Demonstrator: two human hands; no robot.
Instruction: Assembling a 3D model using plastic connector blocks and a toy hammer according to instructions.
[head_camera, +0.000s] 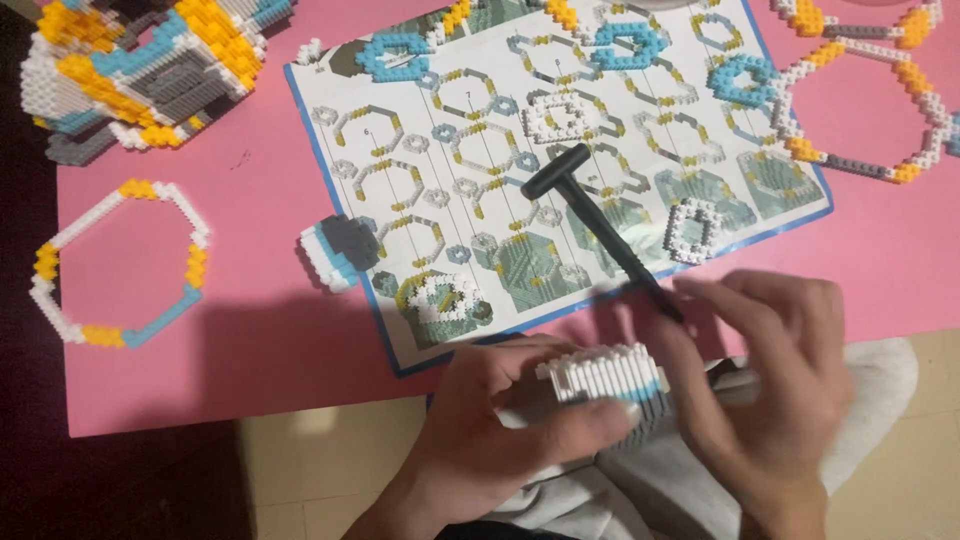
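Gripping block piece (605, 382), seemingly beyond table edge (300, 415).

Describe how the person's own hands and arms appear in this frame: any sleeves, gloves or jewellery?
Both the left hand and the right hand are bare, with no gloves, and no rings or watch show. The wrists and the visible part of the forearms are uncovered, so no sleeves appear. The right hand is motion-blurred, so fine detail there is unclear.

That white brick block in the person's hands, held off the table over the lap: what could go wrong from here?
1. The white brick block is held past the pink mat's edge by the left hand and right hand; loosened bricks could drop to the floor.
2. The black hammer tool lying on the instruction sheet could get knocked and shift the small white ring beside it.
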